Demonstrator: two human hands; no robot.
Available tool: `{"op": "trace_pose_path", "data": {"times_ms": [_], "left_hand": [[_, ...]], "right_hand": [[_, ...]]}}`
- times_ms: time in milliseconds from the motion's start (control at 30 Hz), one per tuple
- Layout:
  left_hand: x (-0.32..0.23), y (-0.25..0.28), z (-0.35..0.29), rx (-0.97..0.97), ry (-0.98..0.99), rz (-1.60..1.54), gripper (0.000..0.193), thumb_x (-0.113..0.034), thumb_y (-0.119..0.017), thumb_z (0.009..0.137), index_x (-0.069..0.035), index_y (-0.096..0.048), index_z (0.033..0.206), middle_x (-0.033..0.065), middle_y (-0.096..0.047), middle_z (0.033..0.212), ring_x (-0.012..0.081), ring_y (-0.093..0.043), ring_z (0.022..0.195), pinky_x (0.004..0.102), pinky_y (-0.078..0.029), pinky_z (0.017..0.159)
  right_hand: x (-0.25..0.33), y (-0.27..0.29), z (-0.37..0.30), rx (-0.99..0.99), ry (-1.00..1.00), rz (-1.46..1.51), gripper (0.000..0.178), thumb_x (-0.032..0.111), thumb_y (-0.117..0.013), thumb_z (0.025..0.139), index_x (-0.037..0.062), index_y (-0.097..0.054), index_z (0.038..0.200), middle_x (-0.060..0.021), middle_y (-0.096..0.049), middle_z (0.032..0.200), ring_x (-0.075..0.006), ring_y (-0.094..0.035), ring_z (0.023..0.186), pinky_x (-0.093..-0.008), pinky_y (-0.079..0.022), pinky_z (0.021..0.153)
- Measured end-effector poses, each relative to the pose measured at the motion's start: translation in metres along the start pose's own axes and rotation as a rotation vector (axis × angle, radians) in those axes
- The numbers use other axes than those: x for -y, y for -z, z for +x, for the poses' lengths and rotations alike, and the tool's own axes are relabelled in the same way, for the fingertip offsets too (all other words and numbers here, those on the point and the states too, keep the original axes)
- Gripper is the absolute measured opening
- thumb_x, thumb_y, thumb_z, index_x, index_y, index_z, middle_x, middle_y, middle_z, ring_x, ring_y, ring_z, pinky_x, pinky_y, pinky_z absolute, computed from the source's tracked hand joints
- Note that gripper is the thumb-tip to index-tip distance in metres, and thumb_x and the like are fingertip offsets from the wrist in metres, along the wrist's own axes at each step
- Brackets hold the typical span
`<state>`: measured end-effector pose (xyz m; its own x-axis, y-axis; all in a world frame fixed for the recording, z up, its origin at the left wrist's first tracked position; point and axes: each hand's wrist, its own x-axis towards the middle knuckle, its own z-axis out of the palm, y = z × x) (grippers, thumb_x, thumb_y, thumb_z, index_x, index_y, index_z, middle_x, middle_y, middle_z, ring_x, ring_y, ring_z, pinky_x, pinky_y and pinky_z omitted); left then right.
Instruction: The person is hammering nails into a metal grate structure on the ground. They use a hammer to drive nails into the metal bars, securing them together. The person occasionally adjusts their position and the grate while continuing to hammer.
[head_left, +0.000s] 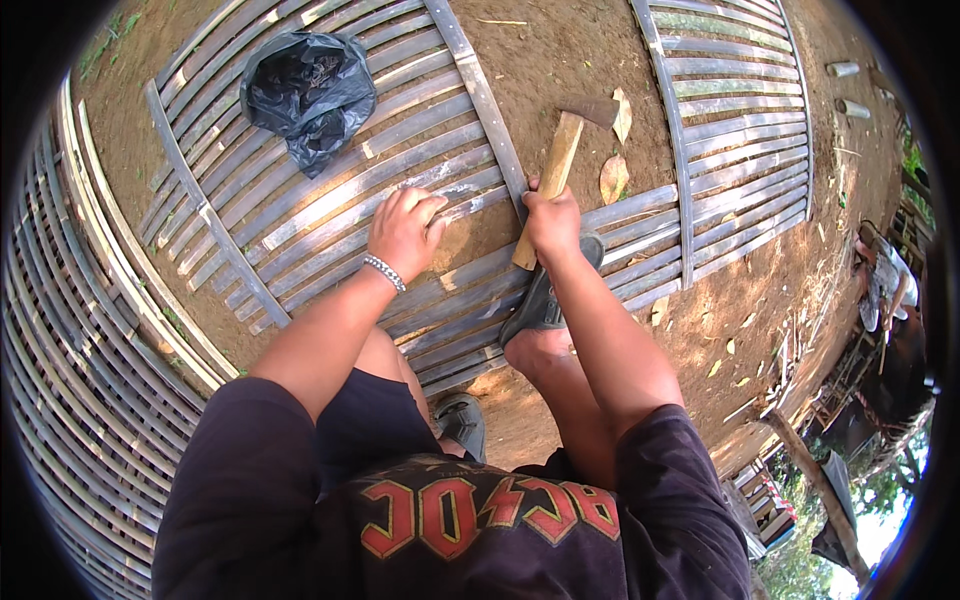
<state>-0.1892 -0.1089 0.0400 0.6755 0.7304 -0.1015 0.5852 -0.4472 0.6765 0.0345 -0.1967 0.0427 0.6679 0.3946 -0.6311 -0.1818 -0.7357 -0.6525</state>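
My right hand [552, 222] is wrapped round the wooden handle of a hatchet [560, 160], whose dark, rusty head points away from me. The handle's lower end hangs near my right shoe. Left of it, my left hand [405, 230] is closed over the slats of a bamboo panel [340, 215], with fingers bent and the thumb toward them. Whatever those fingers may hold is too small or hidden to make out. A long cross strip [482, 95] runs over the slats beyond my hands.
A black plastic bag [318, 140] lies open on the slats, with thin greyish pieces inside. Another slatted section [740, 130] extends right. Further slats [75, 350] are at far left. Dry leaves [614, 178] lie on bare soil. My right shoe [535, 300] rests on the panel.
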Motion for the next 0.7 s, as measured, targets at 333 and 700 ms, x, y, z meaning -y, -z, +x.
{"op": "trace_pose_path", "data": {"times_ms": [333,700], "left_hand": [[0.001,-0.013,-0.021,0.007,0.001,0.153,0.024,-0.016,-0.077,0.084,-0.015,-0.076,0.108,0.0013,-0.065,0.103,0.0248,-0.061,0.1,0.042,-0.051,0.089],[0.007,-0.013,-0.02,0.062,-0.063,0.149,0.024,-0.011,-0.074,0.087,-0.009,-0.075,0.11,0.0067,-0.064,0.104,0.0288,-0.061,0.1,0.0404,-0.053,0.09]], "right_hand": [[-0.021,-0.007,-0.01,-0.076,0.147,-0.16,0.026,0.017,-0.068,0.086,0.0067,-0.068,0.11,-0.0183,-0.073,0.101,-0.0337,-0.072,0.1,-0.0408,-0.053,0.091],[-0.006,-0.007,-0.02,-0.102,0.122,-0.249,0.026,0.019,-0.069,0.087,0.008,-0.07,0.11,-0.0207,-0.075,0.102,-0.0356,-0.072,0.102,-0.0419,-0.054,0.092]]}}
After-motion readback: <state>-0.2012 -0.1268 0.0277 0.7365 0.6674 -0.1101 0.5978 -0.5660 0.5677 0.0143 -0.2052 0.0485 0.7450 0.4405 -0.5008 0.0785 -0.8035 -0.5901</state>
